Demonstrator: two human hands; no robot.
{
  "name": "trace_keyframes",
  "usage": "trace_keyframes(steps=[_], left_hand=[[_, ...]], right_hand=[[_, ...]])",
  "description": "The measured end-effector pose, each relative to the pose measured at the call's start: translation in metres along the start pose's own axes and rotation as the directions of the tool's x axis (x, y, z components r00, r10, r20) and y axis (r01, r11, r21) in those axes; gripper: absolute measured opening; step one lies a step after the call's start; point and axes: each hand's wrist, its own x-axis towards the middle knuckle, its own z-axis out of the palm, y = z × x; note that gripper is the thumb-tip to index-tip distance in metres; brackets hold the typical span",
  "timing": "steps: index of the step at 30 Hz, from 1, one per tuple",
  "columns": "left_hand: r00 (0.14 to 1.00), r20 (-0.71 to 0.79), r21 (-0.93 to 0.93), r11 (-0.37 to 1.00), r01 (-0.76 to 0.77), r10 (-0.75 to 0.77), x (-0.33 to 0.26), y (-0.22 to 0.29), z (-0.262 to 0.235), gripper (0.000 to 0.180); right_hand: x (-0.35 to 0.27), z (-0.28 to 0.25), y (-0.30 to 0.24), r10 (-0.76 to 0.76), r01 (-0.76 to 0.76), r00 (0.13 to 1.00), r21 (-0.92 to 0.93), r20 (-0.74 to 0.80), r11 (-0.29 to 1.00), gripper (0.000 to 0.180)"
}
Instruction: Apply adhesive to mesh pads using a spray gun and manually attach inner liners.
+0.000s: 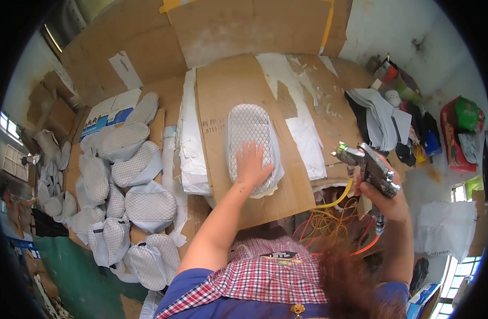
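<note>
On cardboard (222, 80), a pad (247, 125) lies lengthwise, pointing forward.
Spread left hand (253, 166) covers its lower middle; right hand (388, 201) grips spray gun (378, 171), fingers partly hidden.

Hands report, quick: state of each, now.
Left hand: open, resting on the pale grey, oval quilted piece.
Right hand: closed, holding the silver metal spray gun.

The left hand (252, 167) hides part of the quilted piece (248, 125), and its palm is out of sight. The gun (379, 173) covers some of the right hand (387, 203), so how all its fingers lie cannot be told. Blurred hair (347, 274) hides part of the apron (270, 271); the lower edge cuts off the shirt (193, 279). Stacked pieces (124, 141) overlap, partly hiding one another. Where the tangled hoses (334, 226) end is unclear.
</note>
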Motion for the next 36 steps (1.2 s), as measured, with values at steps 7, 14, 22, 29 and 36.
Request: trace_keyframes(steps=[7, 14, 22, 29, 36], left_hand=[[0.999, -0.032, -0.014, 1.0, -0.004, 0.004, -0.009, 0.001, 0.01, 0.07], [0.999, 0.01, -0.118, 0.992, -0.052, 0.054, -0.044, -0.004, 0.003, 0.06], [0.842, -0.266, -0.664, 0.722, 0.193, -0.47, -0.173, -0.084, -0.027, 0.011], [0.64, -0.102, -0.81, 0.437, 0.391, -0.761, -0.268, -0.159, -0.011, 0.011], [0.586, 0.018, -0.905, 0.236, 0.354, -0.81, -0.282, -0.162, -0.001, 0.012]], right_hand=[[-0.015, -0.004, -0.008, 0.068, -0.056, 0.991, 0.106, -0.114, 0.993, 0.057], [-0.031, 0.009, -0.021, 0.043, -0.044, 0.998, 0.039, 0.042, 0.998, 0.057], [-0.068, 0.018, -0.027, 0.089, -0.083, 0.996, -0.195, 0.019, 0.977, 0.059], [-0.102, 0.038, -0.035, 0.137, -0.12, 0.989, -0.255, 0.049, 0.959, 0.058], [-0.126, 0.062, -0.052, 0.191, -0.204, 0.978, -0.179, -0.085, 0.963, 0.06]])
